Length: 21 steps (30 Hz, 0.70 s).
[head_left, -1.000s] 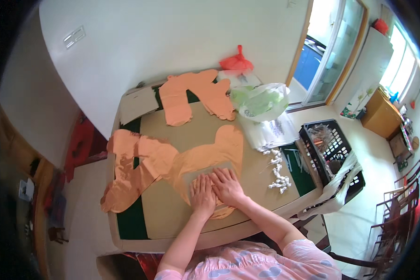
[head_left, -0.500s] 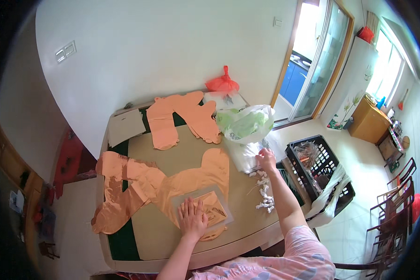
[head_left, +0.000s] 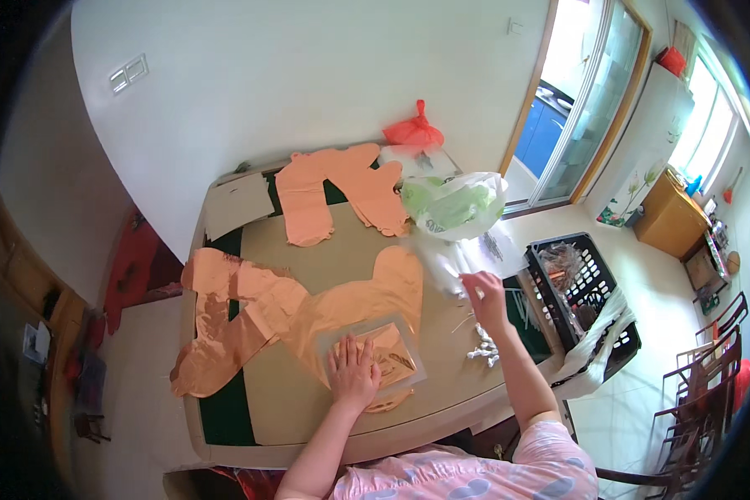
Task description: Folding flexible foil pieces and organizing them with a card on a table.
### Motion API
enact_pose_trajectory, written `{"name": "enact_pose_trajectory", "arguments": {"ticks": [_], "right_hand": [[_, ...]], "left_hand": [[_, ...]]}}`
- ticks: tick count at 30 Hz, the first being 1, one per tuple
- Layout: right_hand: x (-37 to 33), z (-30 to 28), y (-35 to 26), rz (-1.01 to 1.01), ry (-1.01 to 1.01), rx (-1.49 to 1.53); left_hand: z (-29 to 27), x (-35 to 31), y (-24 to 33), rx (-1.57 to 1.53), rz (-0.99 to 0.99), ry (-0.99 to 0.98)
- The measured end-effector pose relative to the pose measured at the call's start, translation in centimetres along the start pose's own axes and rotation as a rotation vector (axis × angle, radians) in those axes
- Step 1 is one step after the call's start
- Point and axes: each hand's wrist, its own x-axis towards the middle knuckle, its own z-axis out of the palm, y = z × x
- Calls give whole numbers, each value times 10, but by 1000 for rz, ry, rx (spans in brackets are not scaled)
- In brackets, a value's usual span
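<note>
My left hand point(head_left: 355, 377) lies flat, fingers stretched out, on a clear plastic pouch point(head_left: 415, 367) with a folded rose-gold foil piece inside. Under the pouch is a large flat rose-gold foil balloon point(head_left: 342, 307). To the right, the fingers of my right hand point(head_left: 487, 302) pinch the near edge of a thin clear plastic bag point(head_left: 438, 260), blurred by motion, above the pile of bags. Small white twisted bundles point(head_left: 485, 348) lie just below that hand. More foil balloons point(head_left: 225, 333) overlap at the left, and another flat stack of foil balloons point(head_left: 307, 196) lies at the back.
A green-and-white plastic bag point(head_left: 454, 204) sits behind the pile, and a red tied bag point(head_left: 414, 127) stands by the wall. Grey cardboard sheets point(head_left: 237, 204) lie at the back left. A black crate point(head_left: 587, 292) with packets stands at the right edge, white plastic strips hanging over it.
My right hand has drawn back slightly toward me, lifting the edge of a clear bag from the pile. My left hand stays flat on the pouch. The whole view has shifted a little.
</note>
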Motion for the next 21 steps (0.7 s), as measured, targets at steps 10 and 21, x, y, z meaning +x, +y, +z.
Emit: {"name": "enact_pose_trajectory", "arguments": {"ticks": [10,21], "right_hand": [[0,165,-33,-268,-346,97],[-26,126,-9,369,-434,-71]], "left_hand": [[1,0,4,-2,-12,-78],[10,-2,0,-11,-12,-4]]}}
